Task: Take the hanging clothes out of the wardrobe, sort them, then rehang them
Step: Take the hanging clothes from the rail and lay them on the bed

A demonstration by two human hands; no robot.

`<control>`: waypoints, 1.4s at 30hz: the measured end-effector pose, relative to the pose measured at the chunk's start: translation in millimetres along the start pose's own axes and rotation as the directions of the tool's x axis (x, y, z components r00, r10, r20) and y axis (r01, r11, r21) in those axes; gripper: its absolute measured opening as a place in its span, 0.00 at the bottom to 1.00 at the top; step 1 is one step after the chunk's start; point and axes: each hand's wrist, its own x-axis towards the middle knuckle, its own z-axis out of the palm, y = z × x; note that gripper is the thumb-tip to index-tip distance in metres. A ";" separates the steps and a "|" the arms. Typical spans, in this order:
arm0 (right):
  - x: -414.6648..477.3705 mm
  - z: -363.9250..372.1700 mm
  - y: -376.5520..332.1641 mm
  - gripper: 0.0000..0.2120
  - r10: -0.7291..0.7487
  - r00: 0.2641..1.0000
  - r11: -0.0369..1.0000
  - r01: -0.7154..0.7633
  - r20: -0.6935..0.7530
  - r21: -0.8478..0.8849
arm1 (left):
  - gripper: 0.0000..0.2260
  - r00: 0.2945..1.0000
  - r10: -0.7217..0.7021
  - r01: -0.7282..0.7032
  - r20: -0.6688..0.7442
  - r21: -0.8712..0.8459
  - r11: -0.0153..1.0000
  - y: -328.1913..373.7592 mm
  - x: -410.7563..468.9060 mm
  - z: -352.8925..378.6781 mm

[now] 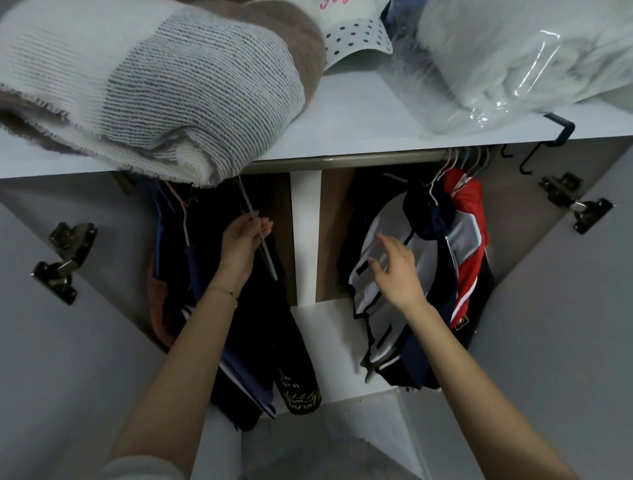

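L hand (pixel 245 246): grip closed round white hanger (pixel 268 258), long axis 11–5 o'clock, wardrobe's L section. R hand (pixel 394 270): fingers spread wide, holding nothing, at grey-navy jacket (pixel 364 298), 3 o'clock side; contact unclear.

Folded knit blanket (pixel 154 85), dotted white cap (pixel 356 41), plastic-bagged bedding (pixel 513 58)

Pink lettering (pixel 329 4) on white cap (pixel 356 37), cropped, illegible

Left hand (pixel 241 246) and forearm bare, a thin bracelet (pixel 224 291) with small dark beads round its wrist, a pale grey sleeve (pixel 137 469) bunched at the left upper arm, right hand (pixel 397 270) and arm bare
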 end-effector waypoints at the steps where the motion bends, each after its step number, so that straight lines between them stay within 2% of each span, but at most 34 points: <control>1: 3.6 -5.4 7.0 0.25 0.016 1.000 1.000 -0.016 -0.009 -0.015 | 0.14 1.000 0.014 -0.014 0.016 -0.009 1.000 0.3 -1.9 5.3; 5: 18.2 -22.9 31.3 0.26 0.065 0.998 0.996 -0.066 -0.024 -0.052 | 0.14 0.992 0.052 -0.053 0.114 0.004 0.999 -4.5 -15.3 28.4; 11: 32.3 -41.6 63.8 0.29 0.164 0.983 0.981 -0.171 -0.081 -0.090 | 0.10 0.964 0.024 -0.043 0.266 0.065 0.997 -31.9 -32.3 57.4; 19: 44.5 -40.9 95.7 0.34 0.307 0.952 0.944 -0.306 -0.011 -0.124 | 0.10 0.931 -0.095 0.061 0.352 0.106 0.993 -68.1 -37.3 78.4; 22: 50.6 -34.3 100.8 0.36 0.337 0.940 0.933 -0.341 -0.052 -0.112 | 0.09 0.920 -0.149 0.123 0.361 0.095 0.988 -81.4 -39.6 83.7; 24: 55.5 -31.6 100.1 0.34 0.372 0.925 0.928 -0.373 -0.076 -0.002 | 0.09 0.920 -0.187 0.169 0.345 0.083 0.982 -88.5 -39.9 85.8; 28: 67.3 -28.2 90.2 0.22 0.439 0.893 0.896 -0.428 -0.096 0.119 | 0.09 0.912 -0.240 0.227 0.334 0.078 0.971 -96.9 -38.3 87.5; 32: 82.7 -22.2 77.5 0.22 0.488 0.864 0.868 -0.466 -0.122 0.170 | 0.11 0.901 -0.255 0.237 0.352 0.095 0.967 -96.8 -37.2 88.9; 35: 90.5 -20.3 70.0 0.18 0.534 0.825 0.839 -0.489 -0.187 0.240 | 0.12 0.897 -0.251 0.227 0.364 0.110 0.968 -94.0 -36.7 91.2; 38: 95.4 -23.6 65.6 0.12 0.542 0.813 0.824 -0.465 -0.212 0.324 | 0.12 0.891 -0.243 0.206 0.383 0.136 0.969 -91.2 -38.1 92.5; 42: 88.1 -31.9 55.0 0.12 0.480 0.838 0.858 -0.389 -0.258 0.335 | 0.14 0.885 -0.233 0.181 0.402 0.164 0.970 -87.0 -40.8 92.0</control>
